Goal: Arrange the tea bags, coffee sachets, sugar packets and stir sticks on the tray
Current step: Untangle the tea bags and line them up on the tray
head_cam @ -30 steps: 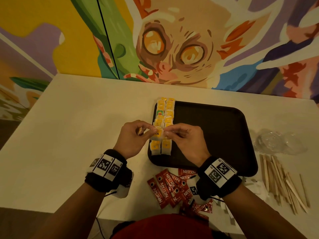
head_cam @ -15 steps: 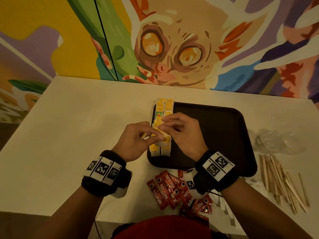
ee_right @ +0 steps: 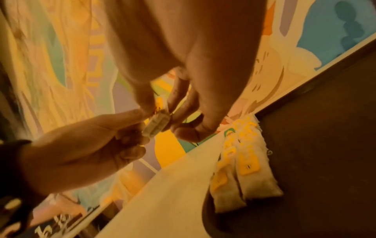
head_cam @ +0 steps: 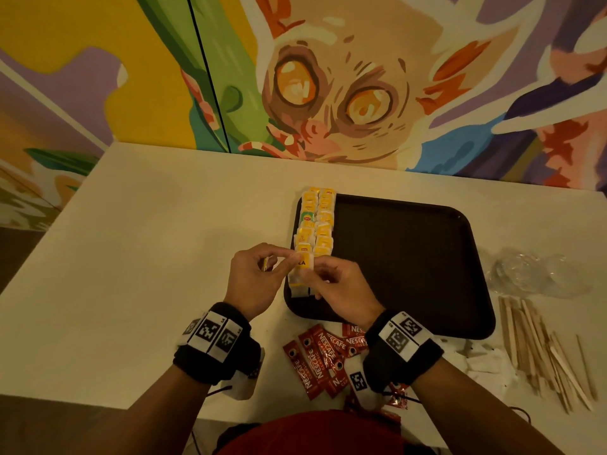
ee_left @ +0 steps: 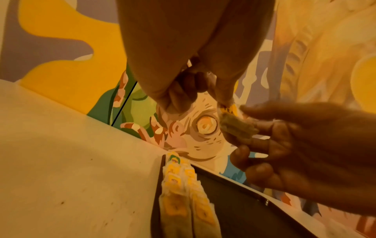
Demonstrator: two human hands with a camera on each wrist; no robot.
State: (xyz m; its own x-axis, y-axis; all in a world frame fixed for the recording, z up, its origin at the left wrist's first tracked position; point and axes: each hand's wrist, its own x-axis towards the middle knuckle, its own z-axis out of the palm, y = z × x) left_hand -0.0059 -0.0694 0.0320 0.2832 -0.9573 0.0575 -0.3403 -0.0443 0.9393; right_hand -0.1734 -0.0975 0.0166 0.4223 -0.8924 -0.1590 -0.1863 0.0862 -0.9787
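Both hands hold one tea bag (head_cam: 303, 263) with a yellow tag just above the near left corner of the dark tray (head_cam: 410, 257). My left hand (head_cam: 291, 257) pinches its tag end (ee_left: 228, 108). My right hand (head_cam: 312, 274) grips the pouch (ee_left: 238, 127), which also shows in the right wrist view (ee_right: 156, 125). Two columns of tea bags (head_cam: 317, 221) lie along the tray's left edge. Red coffee sachets (head_cam: 320, 354) are heaped on the table near me. Wooden stir sticks (head_cam: 542, 346) lie at the right. White packets (head_cam: 483, 359) lie next to the sticks.
A crumpled clear plastic bag (head_cam: 532, 274) lies right of the tray. Most of the tray floor (head_cam: 394, 290) is bare. The white table (head_cam: 147, 257) stretches bare to the left. A painted wall (head_cam: 328, 93) stands right behind the table.
My right hand has drawn back from over the tea bag rows toward me. The held tea bag came with it and sits a little nearer the tray's front corner.
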